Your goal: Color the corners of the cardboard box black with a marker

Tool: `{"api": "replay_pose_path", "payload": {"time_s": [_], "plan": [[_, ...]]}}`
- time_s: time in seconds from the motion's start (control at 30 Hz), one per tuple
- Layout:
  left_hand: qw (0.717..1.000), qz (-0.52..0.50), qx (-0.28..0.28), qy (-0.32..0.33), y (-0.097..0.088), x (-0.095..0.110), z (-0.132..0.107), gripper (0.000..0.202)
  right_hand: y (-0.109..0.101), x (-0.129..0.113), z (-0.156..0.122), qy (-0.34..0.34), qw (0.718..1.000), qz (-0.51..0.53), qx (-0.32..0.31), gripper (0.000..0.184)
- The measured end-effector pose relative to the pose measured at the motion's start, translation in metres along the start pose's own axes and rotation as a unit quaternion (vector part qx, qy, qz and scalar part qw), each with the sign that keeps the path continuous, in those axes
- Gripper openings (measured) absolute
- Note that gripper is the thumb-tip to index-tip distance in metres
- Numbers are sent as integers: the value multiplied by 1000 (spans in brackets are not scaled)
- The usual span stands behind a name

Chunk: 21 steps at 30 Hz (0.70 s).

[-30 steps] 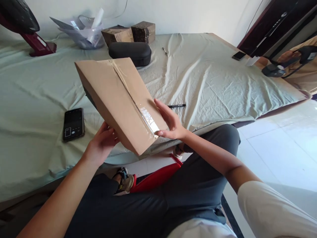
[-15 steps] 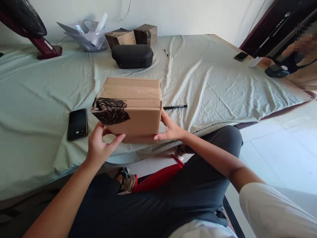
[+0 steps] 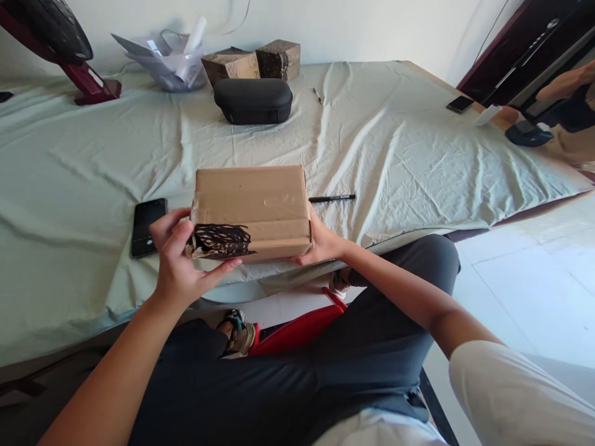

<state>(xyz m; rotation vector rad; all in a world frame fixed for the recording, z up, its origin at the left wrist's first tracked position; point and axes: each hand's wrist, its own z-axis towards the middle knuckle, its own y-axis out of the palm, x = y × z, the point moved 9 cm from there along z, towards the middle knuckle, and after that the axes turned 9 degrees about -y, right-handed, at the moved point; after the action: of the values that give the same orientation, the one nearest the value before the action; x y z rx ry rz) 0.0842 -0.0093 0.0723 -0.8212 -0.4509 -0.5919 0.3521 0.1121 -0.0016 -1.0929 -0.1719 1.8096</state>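
Between my hands is a brown cardboard box (image 3: 253,195), tilted near the table's front edge. Black scribble covers its near left corner, and clear tape runs over the top. My left hand (image 3: 179,257) grips the left end, thumb along the lower front edge and fingers at the scribbled corner. At the opposite end my right hand (image 3: 320,238) is closed on the box, its fingers mostly hidden behind the side. Just right of the box lies a black pen (image 3: 337,198), partly covered. Beside my left hand a black phone (image 3: 143,232) rests on the cloth.
A pale green cloth (image 3: 400,173) covers the table. Behind stand a black zip case (image 3: 253,102), two scribbled boxes (image 3: 279,61), a clear plastic basket (image 3: 170,74) and a dark red fan (image 3: 95,87). Another phone (image 3: 460,104) lies far right, near another person's arm (image 3: 564,83).
The box has tipped toward me, so its top faces me more and the scribbled corner sits lower. My left fingers have moved up around its left end.
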Motion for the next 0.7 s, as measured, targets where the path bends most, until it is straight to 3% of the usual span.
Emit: {"api": "replay_pose_path", "payload": {"time_s": [0.13, 0.3, 0.43, 0.57, 0.63, 0.7], "plan": [[987, 39, 38, 153, -7, 48, 3, 78, 2, 3, 2, 27, 1000, 15, -7, 170], [985, 25, 10, 170, -3, 64, 5, 72, 0, 2, 3, 27, 999, 16, -6, 168], [992, 30, -5, 122, -1, 57, 8, 74, -1, 3, 2, 29, 999, 20, -1, 167], [990, -35, -25, 133, -1, 56, 8, 79, 0, 9, 0, 60, 998, 27, -1, 166], [993, -94, -48, 58, -8, 35, 16, 76, 0, 10, 0, 71, 997, 33, -1, 165], [991, -81, -55, -88, -22, -12, 27, 62, 0, 10, 0, 76, 996, 39, -2, 167]]}}
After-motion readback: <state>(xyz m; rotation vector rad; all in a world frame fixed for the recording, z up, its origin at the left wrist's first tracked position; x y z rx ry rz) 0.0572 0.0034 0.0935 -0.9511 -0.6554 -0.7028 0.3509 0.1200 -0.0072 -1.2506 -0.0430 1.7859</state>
